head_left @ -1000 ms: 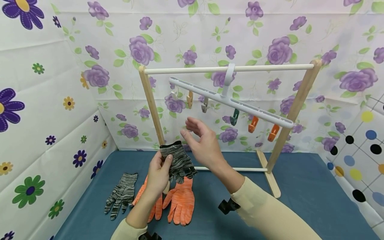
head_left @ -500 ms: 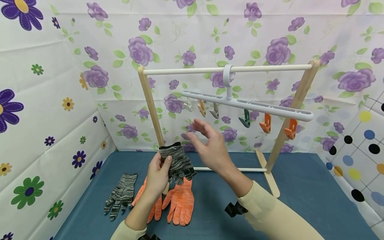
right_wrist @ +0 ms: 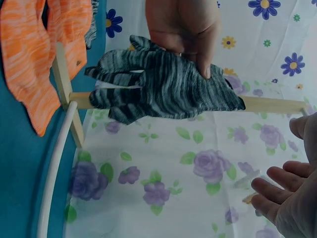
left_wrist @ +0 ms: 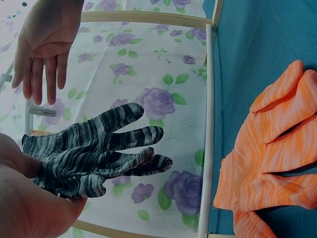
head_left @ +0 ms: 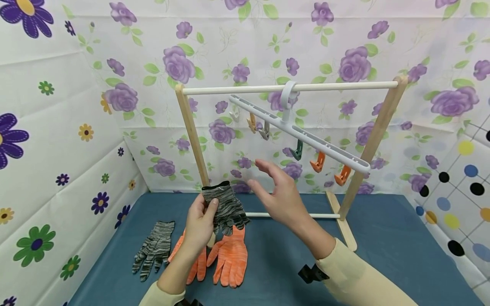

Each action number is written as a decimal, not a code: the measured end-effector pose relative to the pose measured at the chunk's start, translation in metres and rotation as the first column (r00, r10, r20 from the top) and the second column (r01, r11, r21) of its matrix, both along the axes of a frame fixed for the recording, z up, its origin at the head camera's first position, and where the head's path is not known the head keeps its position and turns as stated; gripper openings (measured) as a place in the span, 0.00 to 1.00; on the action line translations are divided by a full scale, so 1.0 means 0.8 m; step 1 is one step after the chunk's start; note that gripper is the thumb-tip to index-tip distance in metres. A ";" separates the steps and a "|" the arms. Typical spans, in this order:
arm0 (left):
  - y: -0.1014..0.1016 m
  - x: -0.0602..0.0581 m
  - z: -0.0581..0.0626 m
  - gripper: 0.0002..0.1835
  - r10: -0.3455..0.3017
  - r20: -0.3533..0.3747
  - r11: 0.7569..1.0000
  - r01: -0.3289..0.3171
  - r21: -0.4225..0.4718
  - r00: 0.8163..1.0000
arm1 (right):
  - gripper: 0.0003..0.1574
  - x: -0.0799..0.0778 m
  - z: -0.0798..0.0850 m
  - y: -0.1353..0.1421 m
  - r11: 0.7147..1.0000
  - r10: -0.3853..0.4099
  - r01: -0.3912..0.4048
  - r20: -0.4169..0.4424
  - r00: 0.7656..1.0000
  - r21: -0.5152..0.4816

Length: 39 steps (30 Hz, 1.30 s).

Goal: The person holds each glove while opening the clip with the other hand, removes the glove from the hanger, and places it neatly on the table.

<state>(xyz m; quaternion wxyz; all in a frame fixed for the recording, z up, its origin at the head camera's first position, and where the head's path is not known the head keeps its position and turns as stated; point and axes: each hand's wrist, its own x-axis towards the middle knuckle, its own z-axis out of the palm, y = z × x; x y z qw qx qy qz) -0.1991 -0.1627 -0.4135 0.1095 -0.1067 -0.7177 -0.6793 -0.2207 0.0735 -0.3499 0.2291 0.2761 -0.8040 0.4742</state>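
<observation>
My left hand (head_left: 200, 221) pinches a black-and-grey striped knit glove (head_left: 226, 206) at one side, thumb on top, cuff up and fingers dangling. In the right wrist view the same glove (right_wrist: 171, 87) shows spread out below the thumb. My right hand (head_left: 282, 196) holds nothing; its fingers are extended and apart, below a white clip hanger (head_left: 302, 135). That hanger hooks over the rack's top bar and slants down to the right. Under it hang several clips: a white one, a tan one (head_left: 251, 123), a grey one, a green one (head_left: 297, 149) and orange ones (head_left: 318, 162).
A wooden rack (head_left: 377, 131) with white bars stands on the blue table (head_left: 398, 255). A matching striped glove (head_left: 156, 246) lies at the left. Two orange gloves (head_left: 231, 259) lie beside it, one partly behind my left forearm. Flower-printed sheets enclose the back and left.
My right hand has moved right and slightly down, away from the held glove. The hanger has swung round on the bar and back. My left hand stays nearly still with the glove.
</observation>
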 end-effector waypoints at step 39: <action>0.022 0.005 -0.015 0.09 -0.104 0.032 0.990 0.106 -0.088 0.994 | 0.46 0.054 -0.078 0.162 0.926 -0.100 0.064 0.081 0.992 0.372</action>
